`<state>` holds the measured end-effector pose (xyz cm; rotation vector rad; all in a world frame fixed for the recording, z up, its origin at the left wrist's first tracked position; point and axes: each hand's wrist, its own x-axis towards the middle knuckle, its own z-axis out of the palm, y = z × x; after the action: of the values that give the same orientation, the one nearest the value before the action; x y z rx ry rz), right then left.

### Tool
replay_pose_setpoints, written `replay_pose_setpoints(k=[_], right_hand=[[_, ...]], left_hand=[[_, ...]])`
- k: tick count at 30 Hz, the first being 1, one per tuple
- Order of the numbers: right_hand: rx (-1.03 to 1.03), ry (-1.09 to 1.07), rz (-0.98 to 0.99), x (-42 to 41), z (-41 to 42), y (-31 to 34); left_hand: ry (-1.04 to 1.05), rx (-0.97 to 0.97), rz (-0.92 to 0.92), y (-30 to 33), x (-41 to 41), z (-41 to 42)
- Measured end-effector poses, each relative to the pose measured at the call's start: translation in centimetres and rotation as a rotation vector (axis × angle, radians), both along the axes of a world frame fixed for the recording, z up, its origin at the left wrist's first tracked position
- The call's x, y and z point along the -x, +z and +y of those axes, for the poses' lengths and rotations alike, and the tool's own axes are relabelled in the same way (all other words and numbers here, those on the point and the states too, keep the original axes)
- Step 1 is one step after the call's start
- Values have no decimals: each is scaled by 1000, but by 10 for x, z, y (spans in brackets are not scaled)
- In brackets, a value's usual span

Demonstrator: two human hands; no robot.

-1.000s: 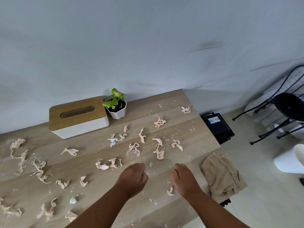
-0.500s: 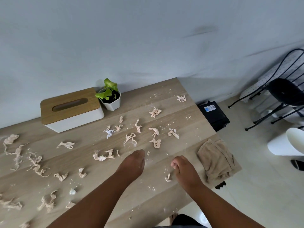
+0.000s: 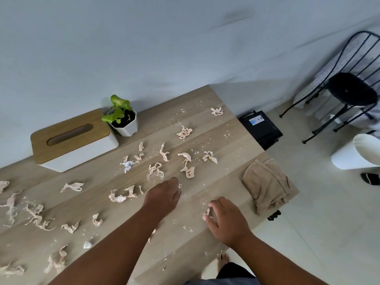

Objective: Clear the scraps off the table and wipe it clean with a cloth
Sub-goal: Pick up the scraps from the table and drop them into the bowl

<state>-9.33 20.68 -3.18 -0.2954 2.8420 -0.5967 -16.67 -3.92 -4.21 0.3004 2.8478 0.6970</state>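
2 hands farther apart now: right hand (image 3: 226,220) pinching scrap (image 3: 207,211), left hand (image 3: 164,195) loose.

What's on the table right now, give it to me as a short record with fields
surface: wooden table, littered with crumbs
scraps: many, scattered across the whole top
cloth: beige, crumpled, at the right edge, untouched
left hand: palm down on the table among scraps
right hand: fingers curled round a small scrap
other items: tissue box, potted plant by the wall
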Motion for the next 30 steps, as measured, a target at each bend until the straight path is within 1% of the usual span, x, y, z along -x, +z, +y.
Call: replay_pose_setpoints(k=[5, 16, 19, 23, 26, 30], right_hand=[[-50, 55, -6, -3, -5, -4], [-60, 29, 18, 0, -18, -5], [-28, -16, 4, 2, -18, -4], [-34, -48, -115, 10, -12, -2], [-46, -56, -147, 15, -9, 2], [-46, -41, -197, 29, -7, 8]], left_hand=[[-50, 44, 31, -3, 4, 2], [-82, 107, -6, -5, 10, 7], [-48, 62, 1, 0, 6, 7], [2, 17, -19, 8, 3, 7], [8, -43, -40, 10, 3, 5], [-10, -61, -43, 11, 5, 3]])
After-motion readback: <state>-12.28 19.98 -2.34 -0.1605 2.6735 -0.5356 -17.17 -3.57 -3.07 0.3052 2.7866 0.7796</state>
